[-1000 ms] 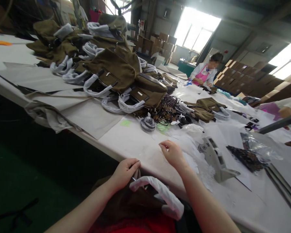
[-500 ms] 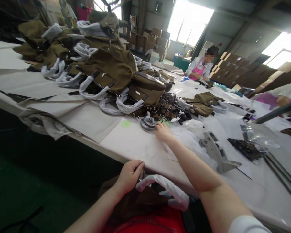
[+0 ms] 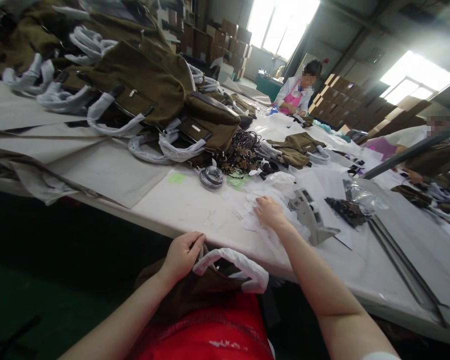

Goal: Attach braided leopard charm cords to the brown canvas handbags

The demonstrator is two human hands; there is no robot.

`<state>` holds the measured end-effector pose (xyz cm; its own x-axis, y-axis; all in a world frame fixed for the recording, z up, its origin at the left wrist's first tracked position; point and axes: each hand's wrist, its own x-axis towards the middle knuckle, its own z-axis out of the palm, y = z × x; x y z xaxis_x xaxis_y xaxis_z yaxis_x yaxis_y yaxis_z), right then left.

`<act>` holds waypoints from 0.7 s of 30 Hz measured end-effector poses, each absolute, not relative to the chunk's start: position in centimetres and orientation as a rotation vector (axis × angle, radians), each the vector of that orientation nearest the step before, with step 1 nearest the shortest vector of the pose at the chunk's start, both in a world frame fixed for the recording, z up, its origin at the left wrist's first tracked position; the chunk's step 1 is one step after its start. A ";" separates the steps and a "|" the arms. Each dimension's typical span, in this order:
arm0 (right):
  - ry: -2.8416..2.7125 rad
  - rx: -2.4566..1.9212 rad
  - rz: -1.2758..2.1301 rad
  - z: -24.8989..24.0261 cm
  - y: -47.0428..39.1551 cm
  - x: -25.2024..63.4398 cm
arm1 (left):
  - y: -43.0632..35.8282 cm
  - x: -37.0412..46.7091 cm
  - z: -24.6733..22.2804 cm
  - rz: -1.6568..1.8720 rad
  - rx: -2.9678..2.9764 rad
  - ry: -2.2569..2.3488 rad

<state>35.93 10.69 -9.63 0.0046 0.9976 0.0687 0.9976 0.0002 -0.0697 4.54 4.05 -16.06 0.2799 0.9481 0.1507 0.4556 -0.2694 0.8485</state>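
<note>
An olive fabric handbag point(image 3: 180, 297) rests on my lap against the table edge, with its white-wrapped handle point(image 3: 234, 260) arching up. My left hand point(image 3: 182, 256) is closed on the bag's upper edge, thumb against the fingers. Out on the table, my right hand point(image 3: 270, 212) lies over a loose heap of thin white and clear scraps point(image 3: 243, 212). Its fingers are stretched forward and touch the heap; the fingertips are partly lost among the scraps. Left of that hand sits a roll of tape point(image 3: 211, 177), apart from it. A grey tagging-gun-like tool point(image 3: 309, 215) stands just to the right.
Olive handbags point(image 3: 146, 85) with wrapped handles are piled at the left. Beside them lies a tangle of dark cords with brown tags point(image 3: 242, 152). A grey metal pole point(image 3: 408, 150) crosses the right side. A co-worker point(image 3: 296, 92) in a pink apron works across the table point(image 3: 165, 212).
My right hand has moved from beside the tape roll to the scrap heap on its right. The left hand keeps its hold on the bag. My view has shifted slightly right.
</note>
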 end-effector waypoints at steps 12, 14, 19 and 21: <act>-2.335 -1.888 -0.087 -9.1 8.8 34.5 | 2.0 5.0 -13.3 0.892 2.011 1.234; -2.422 -1.794 -0.033 -8.9 8.1 33.7 | 1.6 5.4 -12.2 0.852 2.086 1.197; -2.586 -1.594 0.080 -9.3 6.6 31.2 | 1.3 6.1 -11.0 0.836 2.138 1.130; -2.620 -1.544 0.114 -9.6 6.1 30.4 | 1.5 6.2 -10.8 0.806 2.154 1.126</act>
<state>30.42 6.05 -9.56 -0.4813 0.8753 0.0468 0.8679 0.4834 -0.1144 6.24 1.50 -10.76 0.4632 0.8518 0.2446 0.5060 -0.4808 0.7161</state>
